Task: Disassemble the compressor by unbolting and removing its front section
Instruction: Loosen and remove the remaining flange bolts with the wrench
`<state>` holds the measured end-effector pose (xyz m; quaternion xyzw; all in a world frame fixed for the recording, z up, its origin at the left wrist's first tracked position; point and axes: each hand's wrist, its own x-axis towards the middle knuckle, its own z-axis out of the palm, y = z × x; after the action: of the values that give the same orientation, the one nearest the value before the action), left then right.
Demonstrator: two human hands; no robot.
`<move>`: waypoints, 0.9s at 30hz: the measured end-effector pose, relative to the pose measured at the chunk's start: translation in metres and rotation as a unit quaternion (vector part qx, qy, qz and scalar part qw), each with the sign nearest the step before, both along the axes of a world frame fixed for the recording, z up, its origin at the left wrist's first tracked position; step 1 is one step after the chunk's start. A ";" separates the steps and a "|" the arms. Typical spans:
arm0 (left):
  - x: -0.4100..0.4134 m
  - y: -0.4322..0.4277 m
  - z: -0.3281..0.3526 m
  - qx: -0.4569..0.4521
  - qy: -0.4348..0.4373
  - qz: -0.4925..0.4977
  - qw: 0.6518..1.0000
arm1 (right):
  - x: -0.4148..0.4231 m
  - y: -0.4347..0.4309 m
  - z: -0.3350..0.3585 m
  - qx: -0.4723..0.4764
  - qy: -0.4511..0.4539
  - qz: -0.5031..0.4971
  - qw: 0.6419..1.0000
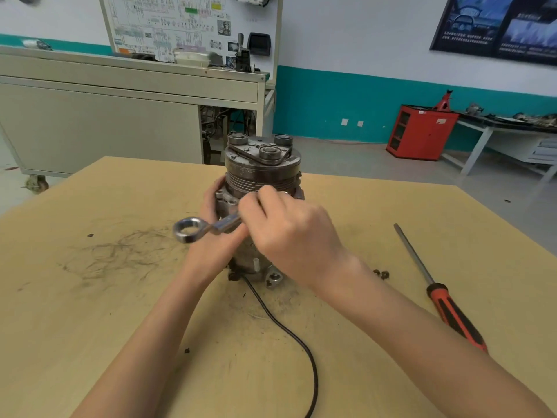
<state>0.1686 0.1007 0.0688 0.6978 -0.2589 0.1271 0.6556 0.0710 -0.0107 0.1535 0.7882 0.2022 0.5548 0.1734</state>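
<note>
**Q:** Where does the compressor [262, 168] stand?

**A:** Upright at the middle of the tan table [90, 297], with its grooved pulley [250, 184] uppermost and its base on the tabletop. A black cable [289, 333] runs from the base toward the near edge.

**Q:** How are the hands placed?

**A:** The left hand [211, 245] wraps the housing from the left, with its fingers curled round the far side just below the pulley. The right hand [289, 227] grips the shank of a wrench [208, 227], fingers closed round it in front of the housing. The ring end of the wrench projects free to the left. Its other end is hidden under the hand, so whether it sits on a bolt cannot be told.

**Q:** What else lies on the table?

**A:** A red-handled screwdriver [443, 294] lies to the right, well apart from the compressor. A few small dark fasteners [381, 274] lie just right of the right wrist.
</note>
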 end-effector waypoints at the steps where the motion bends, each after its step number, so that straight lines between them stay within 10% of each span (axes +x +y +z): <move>1: 0.000 0.000 0.000 -0.001 0.006 0.002 1.000 | 0.002 0.001 -0.003 -0.001 -0.018 0.008 1.000; 6: 0.000 0.004 0.000 0.013 0.008 0.011 1.000 | 0.008 -0.041 -0.017 0.197 0.073 0.234 0.949; 11: 0.001 0.004 -0.002 0.021 0.007 0.021 1.000 | 0.026 -0.072 -0.020 0.720 0.294 0.440 0.450; 15: 0.000 0.004 -0.001 0.019 0.006 0.023 1.000 | 0.059 -0.084 -0.013 0.788 0.376 0.419 0.250; 21: 0.001 0.005 -0.001 0.025 0.005 0.024 0.999 | 0.062 -0.095 -0.006 0.761 0.377 0.448 0.279; 27: 0.000 0.005 0.000 0.027 0.009 0.022 0.999 | 0.030 -0.094 0.020 0.662 0.231 0.346 0.624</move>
<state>0.1689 0.1056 0.0683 0.7220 -0.2405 0.1281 0.6360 0.1008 -0.1044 0.1739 0.6641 0.0719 0.3581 -0.6523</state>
